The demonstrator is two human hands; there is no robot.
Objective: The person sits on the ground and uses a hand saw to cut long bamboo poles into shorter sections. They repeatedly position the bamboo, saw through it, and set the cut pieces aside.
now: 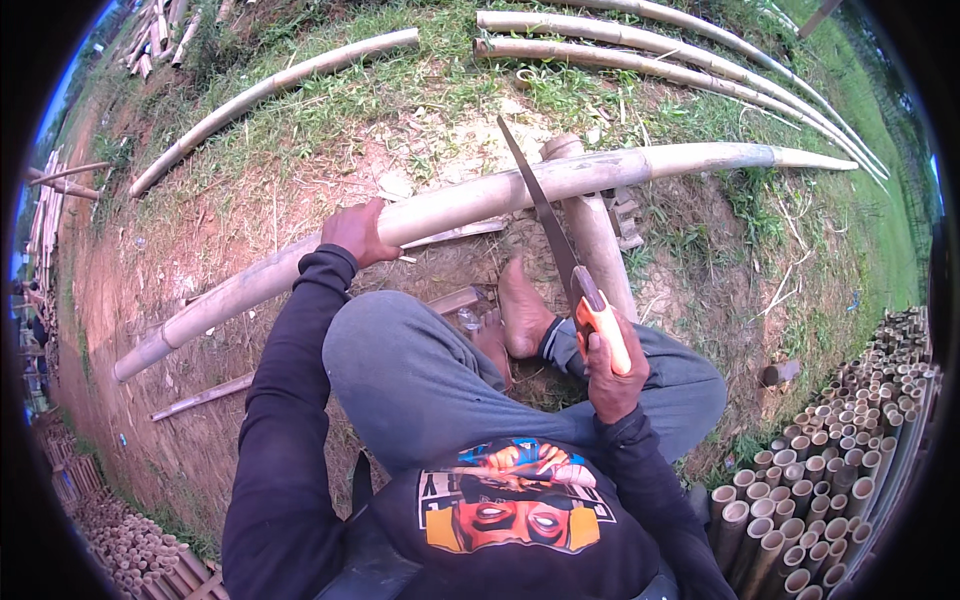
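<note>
A long, thick bamboo pole [460,205] lies across in front of me, its right part resting on a shorter bamboo post [603,255]. My left hand [357,232] grips the pole left of its middle, fingers wrapped over it. In my right hand [612,372] is a handsaw [556,228], held by its orange handle. The dark blade points away from me and crosses the pole close to the post. Whether its teeth sit in a cut I cannot tell. My bare feet [522,305] are below the pole, beside the post.
Several long bamboo poles [640,62] lie on the grass at the far right, and another pole [270,95] at the far left. Stacked cut bamboo tubes [800,490] fill the near right. More cut pieces [150,560] are piled at the near left. A thin bamboo strip [203,397] lies on the dirt.
</note>
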